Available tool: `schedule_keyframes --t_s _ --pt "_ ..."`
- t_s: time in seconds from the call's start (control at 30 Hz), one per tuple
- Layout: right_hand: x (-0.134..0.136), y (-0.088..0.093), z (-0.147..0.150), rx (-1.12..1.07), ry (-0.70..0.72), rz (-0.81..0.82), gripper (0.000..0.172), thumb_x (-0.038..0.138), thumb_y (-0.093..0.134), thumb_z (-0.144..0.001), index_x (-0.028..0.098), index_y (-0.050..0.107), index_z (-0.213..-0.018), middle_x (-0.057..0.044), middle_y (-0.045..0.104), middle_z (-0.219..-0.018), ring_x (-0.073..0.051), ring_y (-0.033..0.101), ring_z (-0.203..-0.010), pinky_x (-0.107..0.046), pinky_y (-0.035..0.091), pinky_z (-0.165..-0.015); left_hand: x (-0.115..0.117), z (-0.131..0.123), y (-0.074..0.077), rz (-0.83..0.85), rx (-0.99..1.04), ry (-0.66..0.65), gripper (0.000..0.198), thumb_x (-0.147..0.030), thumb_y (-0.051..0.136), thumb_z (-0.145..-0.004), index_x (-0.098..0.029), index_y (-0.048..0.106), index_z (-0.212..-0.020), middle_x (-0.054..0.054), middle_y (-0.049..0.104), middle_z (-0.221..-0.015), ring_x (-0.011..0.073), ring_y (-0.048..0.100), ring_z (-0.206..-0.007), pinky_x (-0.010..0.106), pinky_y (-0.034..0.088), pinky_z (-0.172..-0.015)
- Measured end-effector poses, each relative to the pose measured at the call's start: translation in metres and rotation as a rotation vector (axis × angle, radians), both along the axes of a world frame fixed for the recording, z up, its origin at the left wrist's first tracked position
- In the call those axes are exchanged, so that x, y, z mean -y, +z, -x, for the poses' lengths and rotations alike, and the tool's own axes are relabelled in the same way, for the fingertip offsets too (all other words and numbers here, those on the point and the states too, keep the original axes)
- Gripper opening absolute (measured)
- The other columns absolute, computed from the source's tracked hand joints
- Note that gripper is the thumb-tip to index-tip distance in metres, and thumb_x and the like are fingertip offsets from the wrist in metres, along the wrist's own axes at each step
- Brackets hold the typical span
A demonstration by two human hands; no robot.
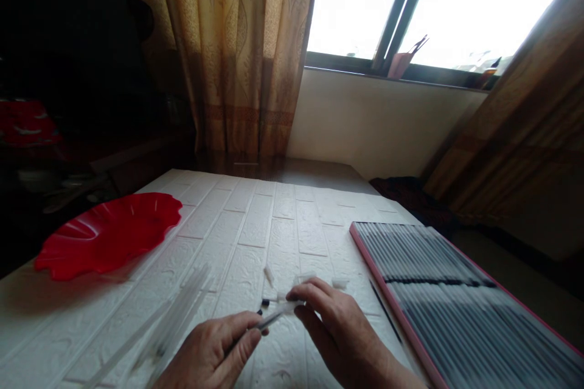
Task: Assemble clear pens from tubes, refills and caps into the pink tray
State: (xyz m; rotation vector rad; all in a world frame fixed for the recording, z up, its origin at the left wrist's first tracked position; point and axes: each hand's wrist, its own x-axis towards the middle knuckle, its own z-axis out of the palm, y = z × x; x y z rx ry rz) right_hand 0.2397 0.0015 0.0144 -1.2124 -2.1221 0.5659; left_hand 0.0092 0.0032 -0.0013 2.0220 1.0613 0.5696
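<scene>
My left hand is closed in a pinch on one end of a slim, pale pen-like tube. The other end sits between the thumb and fingers of my right hand, along with what looks like a whitish cap; motion blur hides how the two meet. Just beyond my fingertips lie a small black piece and a translucent cap. Another translucent cap rests past my right knuckles. Left of my left hand, several long clear tubes lie loosely together on the table.
A red wavy-edged dish stands at the table's left. On the right, a pink-edged box holds two rows of slim sticks, with a thin dark stick beside it. The table has a white brick-pattern cover; a curtain hangs behind.
</scene>
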Motion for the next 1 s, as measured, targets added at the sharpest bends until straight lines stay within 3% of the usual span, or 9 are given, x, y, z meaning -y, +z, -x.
schedule_keyframes --t_s 0.43,0.63,0.87,1.0 --pt "0.001 0.002 0.000 0.022 0.070 0.018 0.022 0.014 0.051 -0.093 0.018 0.069 -0.105 -0.009 0.070 -0.094 -0.020 0.067 -0.079 -0.030 0.050 -0.069 0.000 -0.001 0.001 -0.046 -0.071 -0.012 0.033 -0.040 0.040 -0.100 -0.025 0.068 -0.090 0.000 0.074 -0.080 0.0193 0.071 -0.074 0.020 0.047 -0.066" --pt "0.001 0.001 0.001 0.121 0.115 0.115 0.023 0.011 0.057 -0.089 0.018 0.073 -0.104 -0.007 0.073 -0.088 -0.018 0.067 -0.073 -0.026 0.048 -0.065 0.000 0.000 -0.002 -0.111 -0.217 -0.054 0.034 -0.036 0.040 -0.100 -0.024 0.068 -0.088 0.003 0.076 -0.080 0.0214 0.073 -0.073 0.022 0.046 -0.062" --pt "-0.003 -0.013 0.005 0.135 0.167 0.123 0.020 0.013 0.054 -0.090 0.019 0.073 -0.095 -0.005 0.074 -0.079 -0.015 0.065 -0.068 -0.020 0.045 -0.062 0.000 0.004 -0.008 -0.238 -0.312 -0.068 0.032 -0.032 0.044 -0.100 -0.024 0.062 -0.076 0.000 0.075 -0.070 0.0194 0.072 -0.062 0.023 0.040 -0.055" --pt "-0.002 -0.018 0.006 0.134 0.164 0.148 0.020 0.014 0.054 -0.089 0.020 0.073 -0.091 -0.004 0.074 -0.078 -0.014 0.065 -0.068 -0.019 0.044 -0.063 0.000 0.004 -0.009 -0.229 -0.337 -0.075 0.033 -0.032 0.042 -0.101 -0.024 0.061 -0.074 0.000 0.074 -0.069 0.0199 0.072 -0.062 0.024 0.040 -0.054"
